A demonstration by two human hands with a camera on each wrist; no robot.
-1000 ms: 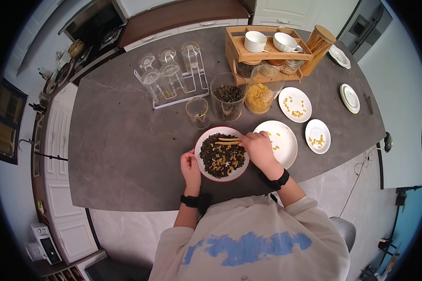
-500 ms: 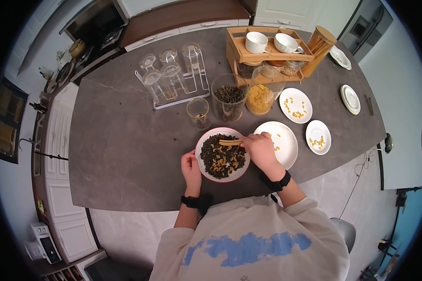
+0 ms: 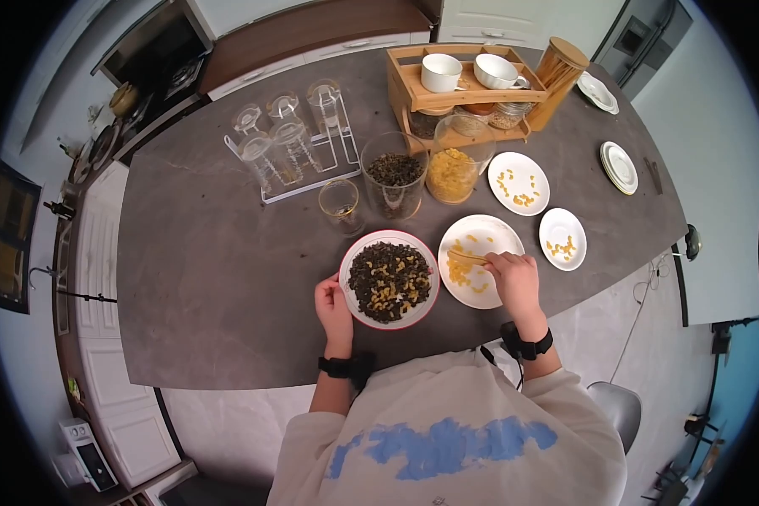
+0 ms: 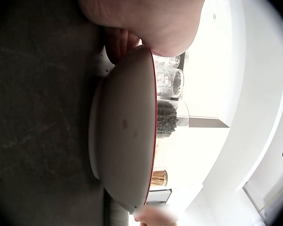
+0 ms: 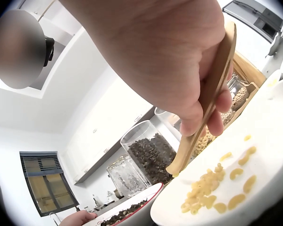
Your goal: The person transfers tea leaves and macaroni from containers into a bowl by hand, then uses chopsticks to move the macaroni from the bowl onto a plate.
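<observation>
Home-style kitchen. Stove (image 3: 181, 78) at far left, pot (image 3: 124, 101) near it; brown counter (image 3: 312, 32) over white drawers (image 3: 358, 45); white cupboards (image 3: 97, 270), curved tap (image 3: 42, 271), grey fridge (image 3: 647, 38). Big grey table (image 3: 202, 261) bears rack (image 3: 310, 185) of drinking glasses (image 3: 291, 143), cups (image 3: 441, 76), food jars (image 3: 395, 179).

Smooth wooden tongs (image 5: 212, 92), glossy ceramic-looking plate (image 3: 505, 232), smooth ceramic-looking bowl (image 4: 127, 157), clear glass jar (image 5: 149, 150), matt stone-like tabletop (image 3: 211, 278)

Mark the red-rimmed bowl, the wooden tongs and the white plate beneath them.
Red-rimmed bowl (image 4: 127, 110): left wrist view, on its outer wall.
Wooden tongs (image 5: 210, 94): right wrist view, midway along the visible arm.
White plate (image 3: 481, 223): head view, on its far rim.
</observation>
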